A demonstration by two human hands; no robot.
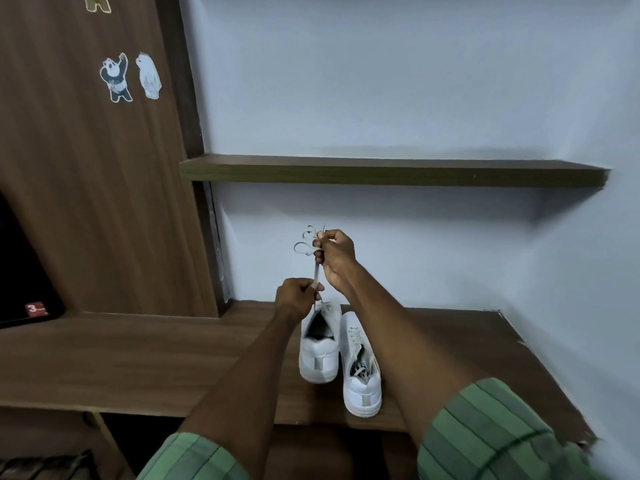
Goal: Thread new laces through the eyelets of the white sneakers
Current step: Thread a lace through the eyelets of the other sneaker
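Two white sneakers stand side by side on the wooden desk (450, 348), heels toward me. The left sneaker (319, 348) has an open mouth with no lacing visible along its tongue. The right sneaker (362, 379) carries a grey-white lace with loose ends piled at its collar. A grey-white lace (316, 270) runs taut from the left sneaker's front up between my hands. My left hand (297, 295) pinches it low, just above the shoe. My right hand (335, 259) is raised higher and grips the bunched loops of the lace.
A dark wooden shelf (394, 173) juts from the pale wall above the desk. A brown wooden panel (86, 185) with bear stickers stands at the left, beside a dark screen (24, 271). An open compartment lies under the desk's front edge.
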